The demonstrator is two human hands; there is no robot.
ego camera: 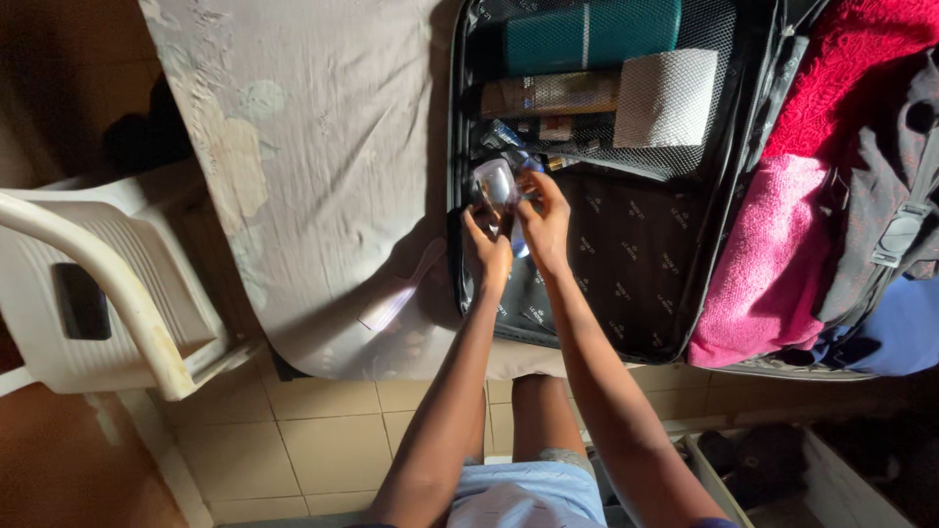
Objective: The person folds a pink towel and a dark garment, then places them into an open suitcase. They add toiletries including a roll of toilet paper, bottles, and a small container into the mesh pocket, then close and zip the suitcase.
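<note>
Over the open suitcase (pixel 685 293) on the bed, both hands meet at the lid's near-left corner. Left hand (pixel 489 252) and right hand (pixel 546 227) are both closed around a small clear plastic item (pixel 494 186), maybe a pouch or a little bottle; blur and glare hide which. It sits above the lid's edge, just below the mesh pocket (pixel 719 39).

Risk: the clear item looks slick and is pinched by fingertips only, so it could slip and drop onto the dark lining or off the suitcase edge onto the grey sheet (pixel 323 147). If it holds liquid and a cap is loose, a squeeze could spill onto the lining. Hard to confirm either.

Containers: the mesh pocket holds a teal cylinder (pixel 592 34), a brown bottle (pixel 548 95), a white roll (pixel 665 98) and some small bottles, packed tight and touching. The other half of the suitcase holds folded clothes: a red knit (pixel 861 68), a pink towel (pixel 773 254), a dark garment with a strap buckle (pixel 898 235), something blue below.

A white plastic chair (pixel 117 284) stands left, well apart, with a dark phone (pixel 81 301) on its seat.
</note>
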